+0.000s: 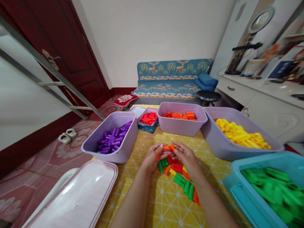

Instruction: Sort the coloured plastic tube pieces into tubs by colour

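Above the middle of the yellow patterned tablecloth [161,202], both my hands are raised close together. My left hand [154,155] pinches an orange plastic tube piece [167,148] between thumb and fingers. Another orange bit shows lower down by its palm. In my right hand [184,154] is a second orange tube piece [173,148], its end touching or nearly touching the first; whether they are joined I cannot tell. Under the hands lie loose pieces: red ones [177,167], green ones [180,180], and some orange and yellow, partly hidden by my right hand and forearm.
Around the cloth stand a bin of purple pieces [112,139], a small box of red pieces [149,118], a bin of orange pieces [181,116], a bin of yellow pieces [242,134] and a teal bin [237,167] of green pieces. A pale lid [78,196] lies at left.
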The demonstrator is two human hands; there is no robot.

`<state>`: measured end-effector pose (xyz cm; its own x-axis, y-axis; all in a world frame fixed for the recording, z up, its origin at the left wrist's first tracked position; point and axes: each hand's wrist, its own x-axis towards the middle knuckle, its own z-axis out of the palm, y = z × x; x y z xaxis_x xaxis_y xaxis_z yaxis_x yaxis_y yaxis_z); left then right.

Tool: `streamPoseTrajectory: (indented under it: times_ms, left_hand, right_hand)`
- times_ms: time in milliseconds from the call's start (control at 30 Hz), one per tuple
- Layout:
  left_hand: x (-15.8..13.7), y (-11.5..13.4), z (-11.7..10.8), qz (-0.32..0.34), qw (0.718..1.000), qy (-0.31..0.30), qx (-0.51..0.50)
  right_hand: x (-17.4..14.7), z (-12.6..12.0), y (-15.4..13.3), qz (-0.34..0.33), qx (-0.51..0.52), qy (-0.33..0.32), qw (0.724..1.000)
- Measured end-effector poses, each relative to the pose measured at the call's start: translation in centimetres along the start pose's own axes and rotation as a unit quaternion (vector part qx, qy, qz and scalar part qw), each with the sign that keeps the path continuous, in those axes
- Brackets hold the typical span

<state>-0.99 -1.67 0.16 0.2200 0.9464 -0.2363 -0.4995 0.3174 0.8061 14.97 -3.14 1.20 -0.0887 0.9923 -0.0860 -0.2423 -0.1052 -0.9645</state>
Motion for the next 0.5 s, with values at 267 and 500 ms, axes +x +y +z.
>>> streamPoseTrajectory:
  times_ms: [267, 500]
  left_hand:
    - [0.1, -0.2, 0.1, 0.040, 0.997, -0.018, 0.067]
    - [0.3, -0.1, 0.0, 0.080, 0.995, 0.032, 0.046]
  right_hand:
    - [-0.3, 0.6, -0.6, -0.016, -0.079, -0.017, 0.997]
    - [-1.0, -1.1, -3.1, 0.012, -0.293, -0.105, 0.950]
